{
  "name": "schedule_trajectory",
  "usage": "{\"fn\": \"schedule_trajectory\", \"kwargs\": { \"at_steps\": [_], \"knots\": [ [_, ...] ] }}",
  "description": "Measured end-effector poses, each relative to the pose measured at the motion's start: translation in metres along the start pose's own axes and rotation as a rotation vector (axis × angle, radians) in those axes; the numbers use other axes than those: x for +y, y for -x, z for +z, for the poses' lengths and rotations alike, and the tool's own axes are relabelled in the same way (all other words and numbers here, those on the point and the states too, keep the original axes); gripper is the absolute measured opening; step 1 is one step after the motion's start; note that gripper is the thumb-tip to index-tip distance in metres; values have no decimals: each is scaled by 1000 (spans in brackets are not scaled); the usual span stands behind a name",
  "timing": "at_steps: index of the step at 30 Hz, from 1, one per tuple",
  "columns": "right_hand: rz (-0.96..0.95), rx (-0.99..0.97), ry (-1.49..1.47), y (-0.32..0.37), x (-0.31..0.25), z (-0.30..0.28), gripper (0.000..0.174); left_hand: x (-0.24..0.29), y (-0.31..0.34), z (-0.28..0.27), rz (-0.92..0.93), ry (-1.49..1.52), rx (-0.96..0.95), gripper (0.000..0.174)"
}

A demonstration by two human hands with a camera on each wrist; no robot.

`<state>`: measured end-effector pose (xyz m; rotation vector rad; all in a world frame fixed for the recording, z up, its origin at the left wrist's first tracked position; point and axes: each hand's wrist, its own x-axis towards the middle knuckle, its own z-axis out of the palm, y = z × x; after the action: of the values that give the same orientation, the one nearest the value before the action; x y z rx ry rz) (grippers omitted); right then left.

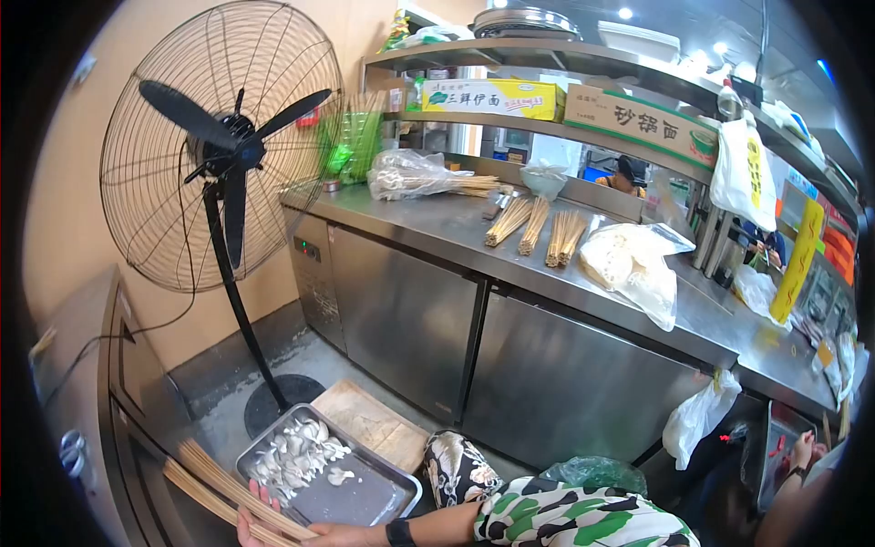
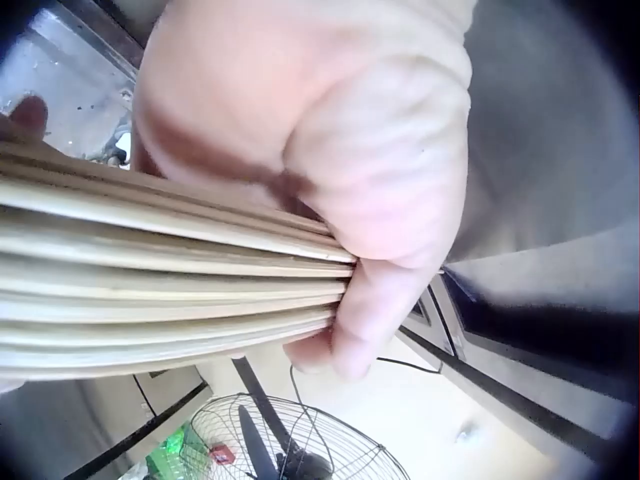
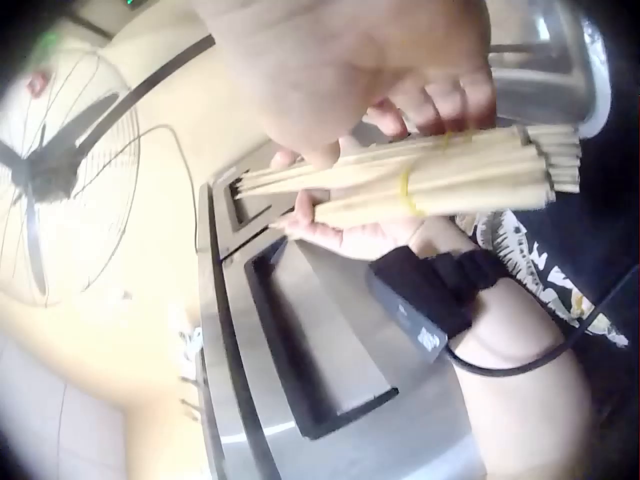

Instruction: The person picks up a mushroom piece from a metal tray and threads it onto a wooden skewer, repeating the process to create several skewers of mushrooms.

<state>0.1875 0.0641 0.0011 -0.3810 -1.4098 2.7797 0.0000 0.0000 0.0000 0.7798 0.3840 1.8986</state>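
Observation:
Thin wooden sticks [image 1: 214,483] lie across both hands at the lower left of the head view. My left hand [image 1: 248,521] grips them from below; in the left wrist view this hand [image 2: 330,130] curls over the bundled sticks [image 2: 150,280]. Closer to their blunt ends in the head view is my right hand [image 1: 335,536]. From the right wrist, the right hand [image 3: 360,70] has its fingers bent over the upper sticks, the left hand [image 3: 355,238] lies beneath, and yellow bands [image 3: 410,190] circle the sticks.
A metal tray [image 1: 365,500] of garlic-like white pieces [image 1: 296,451] stands beside a wooden board [image 1: 369,419]. Behind are a standing fan [image 1: 235,146] and a steel counter [image 1: 410,223] with stick bundles [image 1: 510,221] and plastic bags [image 1: 629,264]. Another person's arm [image 1: 791,474] shows far right.

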Motion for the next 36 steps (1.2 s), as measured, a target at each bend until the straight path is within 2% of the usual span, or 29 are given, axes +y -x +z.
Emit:
{"fn": "schedule_trajectory", "kwargs": {
  "at_steps": [2, 3, 5, 6, 7, 8, 9, 10, 13, 14, 15, 16, 17, 18, 19, 21, 24, 27, 28, 30, 31, 34, 35, 36],
  "knots": [
    [-53, 37, 138, -21, -17, -12, 35, 28, -16, 7, 20, -20, -25, 31],
    [38, 178, 236, 62, 7, -27, 43, -30, 37, 53, -24, 117, 115, 38],
    [-33, 330, 454, 82, -48, -29, 61, 1, 20, 91, -88, 162, 220, 64],
    [-237, 363, 514, 97, -82, -26, 57, 11, 14, 81, -126, 315, 365, 47],
    [-420, 400, 567, 124, -118, -20, 53, 10, 18, 60, -140, 268, 416, 34],
    [-396, 637, 664, 150, -157, -10, 46, 7, 23, 33, -155, 220, 467, 23],
    [-801, 693, 829, 161, -180, -28, 42, 5, 24, 19, -174, 170, 519, 15],
    [-821, 661, 750, 195, -223, -16, 47, 8, 19, 42, -173, 225, 652, 20],
    [-971, 888, 829, 269, -311, -8, 48, 9, 20, 41, -204, 282, 530, 20],
    [-1046, 948, 869, 289, -336, -14, 48, 8, 22, 23, -232, 352, 474, 19],
    [-1122, 1007, 905, 307, -358, -19, 48, 7, 21, 29, -217, 355, 510, 19],
    [-1014, 1218, 919, 327, -378, -12, 48, 9, 21, 39, -203, 358, 546, 18],
    [-1084, 1315, 923, 342, -399, -31, 44, 9, 22, 46, -189, 359, 583, 18],
    [-1101, 1310, 836, 358, -417, -45, 41, 9, 22, 45, -193, 364, 582, 18],
    [-1002, 1424, 838, 376, -433, -62, 37, 10, 23, 43, -203, 362, 576, 18],
    [-892, 1670, 1009, 405, -452, -113, 40, 11, 24, 39, -224, 358, 565, 17],
    [-181, 2220, 1376, 414, -442, -118, 47, 9, 26, 45, -163, 199, 613, 17],
    [127, 1964, 1270, 408, -431, -139, 52, 11, 30, 29, -209, 249, 544, 19],
    [111, 2003, 1333, 399, -421, -129, 50, 12, 31, 21, -218, 273, 509, 19],
    [-35, 2084, 1403, 394, -415, -140, 47, 11, 34, 8, -245, 318, 441, 19],
    [-87, 2091, 1392, 392, -413, -141, 46, 10, 36, 6, -228, 293, 471, 19],
    [-262, 2188, 1881, 378, -386, -129, 40, 6, 40, 1, -174, 210, 511, 22],
    [-530, 2167, 2042, 366, -374, -121, 37, 4, 41, -1, -155, 182, 492, 24],
    [-821, 2010, 2092, 352, -362, -110, 33, 3, 43, -7, -139, 147, 475, 26]
  ]
}}
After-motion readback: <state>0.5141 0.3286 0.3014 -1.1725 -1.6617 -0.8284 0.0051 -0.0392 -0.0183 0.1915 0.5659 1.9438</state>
